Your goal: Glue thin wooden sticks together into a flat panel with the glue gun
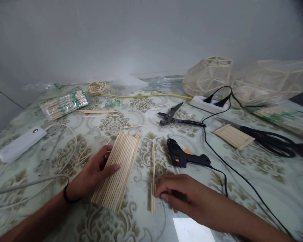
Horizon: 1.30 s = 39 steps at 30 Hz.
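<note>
My left hand [98, 173] grips a flat panel of thin wooden sticks [118, 171], laid side by side, by its left edge. The thumb lies on top of the panel, and the other fingers are behind it. To the right, my right hand [179, 191] has its fingers curled at a narrow bundle of short sticks [153, 201]. Its fingertips meet the bundle's right side. One longer stick [153, 158] runs up from this bundle over the patterned tablecloth [131, 222]. A black glue gun [184, 155] lies just beyond my right hand.
Pliers [170, 116], scissors [265, 137] and a small wooden panel [234, 136] lie at the right. Behind them are a power strip [209, 104] with cords and stick-framed polyhedra [209, 75]. Bagged sticks [64, 104], loose sticks [98, 111] and a white corded device [22, 143] occupy the left.
</note>
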{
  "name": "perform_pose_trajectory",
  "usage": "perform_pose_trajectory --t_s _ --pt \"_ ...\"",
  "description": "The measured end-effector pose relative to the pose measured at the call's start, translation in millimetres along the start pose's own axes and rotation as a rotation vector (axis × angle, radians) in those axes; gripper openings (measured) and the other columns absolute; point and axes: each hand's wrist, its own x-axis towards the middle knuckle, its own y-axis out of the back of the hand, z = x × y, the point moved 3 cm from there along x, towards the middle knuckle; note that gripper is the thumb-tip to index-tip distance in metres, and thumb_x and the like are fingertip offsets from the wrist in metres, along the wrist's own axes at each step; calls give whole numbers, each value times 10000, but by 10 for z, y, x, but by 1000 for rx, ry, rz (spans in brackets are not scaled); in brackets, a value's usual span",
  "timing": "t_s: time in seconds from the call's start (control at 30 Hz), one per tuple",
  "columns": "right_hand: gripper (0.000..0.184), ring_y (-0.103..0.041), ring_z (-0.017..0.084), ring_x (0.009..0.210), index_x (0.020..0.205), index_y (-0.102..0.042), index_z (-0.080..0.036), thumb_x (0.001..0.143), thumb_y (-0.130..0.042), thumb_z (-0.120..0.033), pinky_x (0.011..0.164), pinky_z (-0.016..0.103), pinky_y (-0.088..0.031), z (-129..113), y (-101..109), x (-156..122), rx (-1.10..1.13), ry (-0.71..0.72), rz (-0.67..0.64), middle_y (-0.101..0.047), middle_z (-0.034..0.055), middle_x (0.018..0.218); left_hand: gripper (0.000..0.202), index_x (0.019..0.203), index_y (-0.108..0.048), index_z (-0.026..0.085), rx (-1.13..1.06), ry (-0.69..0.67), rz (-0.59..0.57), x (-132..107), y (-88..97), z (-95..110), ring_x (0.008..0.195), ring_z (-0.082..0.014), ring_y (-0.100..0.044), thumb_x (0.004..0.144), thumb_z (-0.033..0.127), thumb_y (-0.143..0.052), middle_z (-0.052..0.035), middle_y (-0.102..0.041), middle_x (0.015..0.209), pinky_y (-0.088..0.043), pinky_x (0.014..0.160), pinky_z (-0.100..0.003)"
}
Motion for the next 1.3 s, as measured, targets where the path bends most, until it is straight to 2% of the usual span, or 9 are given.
perform_pose_trajectory --t_s 0.23,0.37,0.47,0.73,0.87,0.97,1.03,1.2,1.3 --pt "505 -528 23 846 1077 -734 -186 1059 -406 -570 779 148 -397 8 -7 -12 4 -14 -9 -665 37 962 415 1197 -620 225 -57 8 -59 -11 8 25 929 -172 -687 910 471 -789 -21 -738 1047 -569 805 -262" --pt "504 -465 27 752 1046 -636 -149 1038 -424 -606 697 153 -382 23 -9 -29 31 -118 -4 -609 25 880 487 1292 -616 241 -165 16 -90 -13 6 36 1038 -206 -735 886 403 -829 -52 -762 1190 -616 909 -307" --pt "505 -477 25 743 1133 -580 -156 1009 -480 -635 694 151 -411 27 -7 -47 95 -169 7 -604 13 904 555 1327 -627 231 -235 16 -127 -12 -1 47 1070 -233 -763 847 368 -869 -78 -776 1224 -638 938 -325" --pt "553 -534 30 839 1095 -727 -176 1011 -482 -664 767 151 -408 -5 -13 -32 35 -38 -32 -655 44 982 472 1163 -738 209 -291 37 -91 -24 29 10 979 -211 -796 754 312 -951 -41 -827 1033 -660 828 -246" --pt "539 -547 32 859 1088 -731 -170 1026 -475 -639 781 153 -407 15 -31 -26 35 -3 -7 -660 44 969 462 1095 -746 189 -313 101 -159 -66 -49 25 896 -211 -793 719 341 -966 -40 -830 963 -665 793 -261" --pt "529 -547 30 881 1041 -711 -151 1052 -439 -604 810 153 -405 0 -28 -21 32 53 8 -656 40 947 457 1091 -740 166 -274 105 -197 -84 -100 36 887 -214 -787 727 338 -954 -53 -826 970 -665 834 -286" --pt "552 -529 30 859 966 -676 -130 1065 -406 -601 807 155 -399 -17 -15 -13 31 77 9 -632 38 892 461 1092 -737 164 -253 88 -146 -82 -91 36 907 -225 -787 732 361 -947 -58 -824 984 -662 837 -290" --pt "704 -528 35 779 855 -560 -110 1065 -245 -703 736 162 -423 -46 13 -14 155 80 -40 -563 43 837 336 1043 -771 163 -139 39 -112 -79 -56 45 982 -256 -779 855 435 -830 -49 -814 981 -650 875 -314" --pt "689 -492 31 749 817 -527 -110 1039 -329 -732 697 159 -384 -48 21 -33 111 4 -18 -527 29 792 358 1041 -796 181 -88 24 -107 -78 -34 45 955 -270 -778 835 470 -842 -67 -824 991 -657 867 -338"
